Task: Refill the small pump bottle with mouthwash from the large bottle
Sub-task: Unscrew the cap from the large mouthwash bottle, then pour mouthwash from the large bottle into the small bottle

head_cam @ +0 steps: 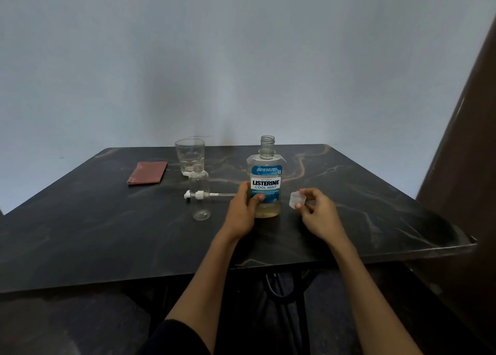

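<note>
The left hand (245, 207) clamps the uncapped mouthwash bottle (266, 183) mid-counter; the right hand (316, 212) pinches its cap (297, 199). The small bottle (200, 196), just left, looks light with a narrow neck: pouring could easily overshoot or topple it.

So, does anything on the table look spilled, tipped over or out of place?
No spill shows. The pump head lies on its side on the table behind the open small bottle. The large bottle stands uncapped, steadied by the left hand; the right hand holds its cap.
</note>
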